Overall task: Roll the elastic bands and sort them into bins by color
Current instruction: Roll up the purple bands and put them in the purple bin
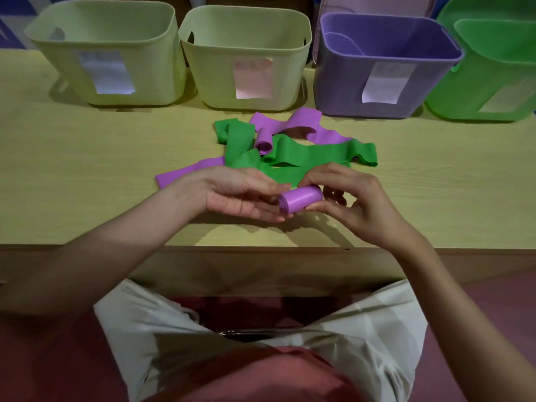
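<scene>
A rolled purple band sits between my two hands just above the table's near part. My right hand pinches the roll with thumb below and fingers curled over its far end. My left hand lies palm up with straight fingers touching the roll's left end. Behind the hands lies a tangle of loose green bands and purple bands; one purple band sticks out to the left. The purple bin and green bin stand at the back right.
Two pale yellow-green bins stand at the back left and centre, each with a paper label. The wooden table ends at a front edge close to my lap. Part of a band shows inside the purple bin.
</scene>
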Demonstrator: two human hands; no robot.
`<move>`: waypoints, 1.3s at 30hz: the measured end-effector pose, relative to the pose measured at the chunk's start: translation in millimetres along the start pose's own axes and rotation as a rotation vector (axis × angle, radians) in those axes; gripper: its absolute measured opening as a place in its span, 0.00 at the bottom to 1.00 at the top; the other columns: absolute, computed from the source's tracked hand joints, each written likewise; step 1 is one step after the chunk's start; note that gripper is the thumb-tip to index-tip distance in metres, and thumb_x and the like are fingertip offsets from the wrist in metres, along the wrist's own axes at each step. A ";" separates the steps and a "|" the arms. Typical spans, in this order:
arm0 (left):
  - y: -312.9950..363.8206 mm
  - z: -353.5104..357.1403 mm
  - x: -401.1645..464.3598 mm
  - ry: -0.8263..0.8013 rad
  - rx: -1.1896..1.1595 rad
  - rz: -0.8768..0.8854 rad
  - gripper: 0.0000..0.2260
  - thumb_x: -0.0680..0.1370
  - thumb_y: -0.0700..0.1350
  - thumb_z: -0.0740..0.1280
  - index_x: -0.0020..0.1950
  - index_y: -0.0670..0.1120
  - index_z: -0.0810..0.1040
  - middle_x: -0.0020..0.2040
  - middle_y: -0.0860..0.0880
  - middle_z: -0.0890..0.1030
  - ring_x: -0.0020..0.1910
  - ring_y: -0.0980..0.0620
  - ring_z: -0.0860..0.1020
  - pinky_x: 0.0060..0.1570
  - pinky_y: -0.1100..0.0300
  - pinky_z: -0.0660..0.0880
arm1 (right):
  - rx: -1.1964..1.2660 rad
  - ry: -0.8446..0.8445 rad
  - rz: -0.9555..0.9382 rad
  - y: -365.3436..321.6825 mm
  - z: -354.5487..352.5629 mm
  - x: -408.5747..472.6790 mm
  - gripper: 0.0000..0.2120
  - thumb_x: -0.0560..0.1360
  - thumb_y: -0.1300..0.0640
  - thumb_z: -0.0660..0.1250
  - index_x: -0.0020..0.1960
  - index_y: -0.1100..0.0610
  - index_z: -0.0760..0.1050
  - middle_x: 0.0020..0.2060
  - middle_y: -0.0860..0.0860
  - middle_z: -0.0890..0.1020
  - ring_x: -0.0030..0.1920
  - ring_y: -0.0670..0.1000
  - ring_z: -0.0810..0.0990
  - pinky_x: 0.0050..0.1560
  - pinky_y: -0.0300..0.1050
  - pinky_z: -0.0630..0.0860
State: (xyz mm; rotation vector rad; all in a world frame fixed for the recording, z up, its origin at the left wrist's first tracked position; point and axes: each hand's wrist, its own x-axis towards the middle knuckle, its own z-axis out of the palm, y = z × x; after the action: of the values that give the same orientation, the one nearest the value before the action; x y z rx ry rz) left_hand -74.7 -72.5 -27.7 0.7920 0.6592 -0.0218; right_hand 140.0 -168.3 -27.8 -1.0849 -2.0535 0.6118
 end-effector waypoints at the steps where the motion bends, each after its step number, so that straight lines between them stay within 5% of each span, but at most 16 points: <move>1: 2.8 -2.2 2.0 0.010 0.017 -0.003 0.26 0.57 0.41 0.83 0.50 0.33 0.81 0.48 0.36 0.82 0.47 0.46 0.83 0.44 0.56 0.81 | 0.000 -0.006 0.002 3.4 -0.4 2.7 0.11 0.74 0.60 0.71 0.55 0.61 0.79 0.48 0.51 0.79 0.39 0.44 0.73 0.40 0.36 0.69; 4: 14.7 -10.0 8.9 0.037 0.075 -0.024 0.26 0.55 0.40 0.83 0.50 0.34 0.82 0.46 0.38 0.83 0.46 0.47 0.83 0.43 0.57 0.81 | -0.015 -0.025 0.007 14.0 -2.4 13.7 0.12 0.73 0.58 0.71 0.55 0.61 0.80 0.49 0.53 0.80 0.43 0.44 0.76 0.40 0.35 0.69; 7: 30.7 -13.3 15.4 0.080 0.121 -0.036 0.17 0.65 0.38 0.76 0.51 0.34 0.81 0.47 0.39 0.83 0.46 0.48 0.83 0.46 0.57 0.81 | -0.024 -0.035 -0.001 26.0 -8.4 27.8 0.13 0.73 0.58 0.72 0.55 0.60 0.80 0.51 0.53 0.81 0.50 0.44 0.77 0.45 0.34 0.69; 12: 58.5 -19.1 31.6 0.155 0.063 0.009 0.11 0.68 0.34 0.65 0.47 0.35 0.83 0.46 0.41 0.83 0.43 0.50 0.83 0.44 0.59 0.81 | -0.001 -0.054 0.014 54.1 -25.2 53.6 0.15 0.74 0.59 0.71 0.60 0.61 0.78 0.55 0.55 0.81 0.58 0.54 0.77 0.52 0.57 0.75; 20: 114.9 -21.9 55.6 0.304 0.141 0.019 0.09 0.64 0.35 0.68 0.38 0.43 0.86 0.39 0.47 0.85 0.38 0.55 0.84 0.39 0.64 0.80 | 0.085 0.254 0.201 92.8 -72.5 88.9 0.11 0.78 0.63 0.67 0.59 0.64 0.77 0.50 0.57 0.81 0.48 0.53 0.79 0.46 0.49 0.76; 24: 142.7 -8.9 59.0 0.336 0.141 -0.008 0.11 0.64 0.35 0.69 0.45 0.42 0.82 0.39 0.48 0.85 0.37 0.56 0.83 0.36 0.67 0.78 | 0.031 0.421 0.251 97.8 -96.2 98.0 0.09 0.79 0.63 0.66 0.59 0.63 0.77 0.48 0.58 0.81 0.48 0.54 0.79 0.46 0.50 0.76; 30: 192.4 17.5 66.4 0.405 0.178 0.005 0.09 0.69 0.31 0.69 0.44 0.42 0.80 0.38 0.48 0.84 0.36 0.56 0.83 0.41 0.67 0.80 | -0.067 0.543 0.331 101.8 -140.0 112.9 0.09 0.79 0.65 0.65 0.58 0.66 0.77 0.48 0.59 0.79 0.47 0.52 0.78 0.46 0.43 0.74; 35: 236.7 46.6 83.0 0.448 0.249 0.139 0.10 0.70 0.28 0.69 0.45 0.41 0.79 0.34 0.48 0.84 0.33 0.57 0.82 0.35 0.67 0.79 | -0.279 0.653 0.367 124.5 -183.0 114.1 0.10 0.79 0.62 0.65 0.59 0.64 0.77 0.51 0.61 0.77 0.52 0.58 0.76 0.51 0.50 0.74; 39: 262.7 52.4 132.1 0.591 0.376 0.240 0.08 0.70 0.28 0.71 0.43 0.39 0.78 0.28 0.51 0.80 0.27 0.60 0.79 0.32 0.69 0.77 | -0.434 0.575 0.502 152.8 -205.7 107.3 0.16 0.78 0.57 0.65 0.62 0.64 0.75 0.57 0.63 0.75 0.58 0.61 0.72 0.57 0.45 0.67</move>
State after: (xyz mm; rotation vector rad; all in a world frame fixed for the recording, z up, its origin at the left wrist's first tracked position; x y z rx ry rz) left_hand 126.9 109.1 97.2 1.2551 1.1323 0.3263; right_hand 334.9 18.9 36.9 -1.8113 -1.4362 0.0463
